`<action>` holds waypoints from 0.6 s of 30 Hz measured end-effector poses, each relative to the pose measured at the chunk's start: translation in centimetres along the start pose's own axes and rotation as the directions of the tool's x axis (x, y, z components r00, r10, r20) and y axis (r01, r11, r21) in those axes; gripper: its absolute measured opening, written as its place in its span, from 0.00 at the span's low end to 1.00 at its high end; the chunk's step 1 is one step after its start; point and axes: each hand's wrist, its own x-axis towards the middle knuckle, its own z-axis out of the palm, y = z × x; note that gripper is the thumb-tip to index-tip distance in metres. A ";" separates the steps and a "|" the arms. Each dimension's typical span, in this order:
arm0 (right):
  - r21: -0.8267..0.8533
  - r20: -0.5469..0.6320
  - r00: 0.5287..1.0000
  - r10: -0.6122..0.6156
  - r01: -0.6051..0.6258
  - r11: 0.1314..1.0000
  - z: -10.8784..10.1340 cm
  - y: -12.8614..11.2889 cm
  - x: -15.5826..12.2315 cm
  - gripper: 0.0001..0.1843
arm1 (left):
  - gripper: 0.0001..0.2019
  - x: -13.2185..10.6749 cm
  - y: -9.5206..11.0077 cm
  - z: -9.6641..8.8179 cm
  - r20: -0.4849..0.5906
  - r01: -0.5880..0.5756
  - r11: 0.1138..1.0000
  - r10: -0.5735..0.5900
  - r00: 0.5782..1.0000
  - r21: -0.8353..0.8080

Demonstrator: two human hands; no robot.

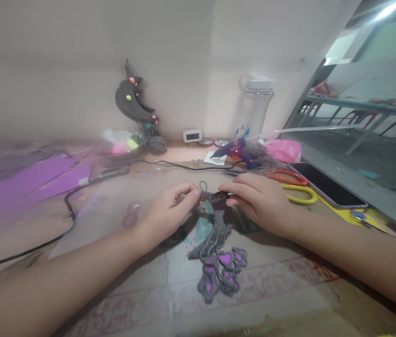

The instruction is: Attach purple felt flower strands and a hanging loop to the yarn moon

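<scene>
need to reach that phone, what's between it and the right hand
In the head view, a red handle and a yellow handle lie between the right hand and the phone.

Beyond the left fingers (193, 193), a hand can pass over the table (162, 181) until the black cable (183, 165). Beyond the right fingers (240, 188), the glue gun (237, 146) is an obstacle.

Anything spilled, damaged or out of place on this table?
Nothing looks plainly spilled or damaged. Slightly odd: loose yarn is bunched close by the glue gun, whose red light is on, so the tool may be powered. Blur at the left hides the finer state of the purple sheets.
</scene>
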 end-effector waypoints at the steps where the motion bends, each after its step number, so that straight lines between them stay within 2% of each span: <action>1: 0.002 0.006 1.000 0.005 -0.005 1.000 0.0 -0.1 0.0 0.20 | 0.16 0.0 0.0 0.0 0.000 -0.001 1.000 0.001 1.000 0.002; 4: 0.038 0.011 0.999 0.043 -0.044 0.998 0.1 -0.1 -0.2 0.19 | 0.16 0.0 -0.1 0.1 0.006 0.003 1.000 -0.003 1.000 0.000; 7: 0.174 0.023 0.989 0.145 -0.147 0.974 0.1 -0.3 -0.4 0.20 | 0.15 0.0 -0.1 0.1 0.008 -0.001 1.000 0.001 1.000 0.014; 10: 0.330 0.102 0.948 0.303 -0.320 0.888 0.2 -0.9 -0.3 0.17 | 0.15 -0.1 -0.1 0.0 -0.003 -0.020 0.999 0.021 1.000 0.040; 12: 0.397 0.186 0.910 0.371 -0.415 0.818 0.4 -1.4 0.0 0.11 | 0.16 -0.1 -0.1 0.0 0.003 -0.026 0.999 0.026 1.000 0.042; 15: 0.473 0.291 0.870 0.398 -0.492 0.731 0.6 -1.9 0.3 0.09 | 0.16 -0.1 0.0 -0.1 0.018 -0.037 0.998 0.036 0.999 0.052; 18: 0.511 0.302 0.868 0.395 -0.497 0.701 0.5 -1.9 0.5 0.10 | 0.15 -0.1 0.3 -0.1 0.017 -0.060 0.994 0.058 0.998 0.087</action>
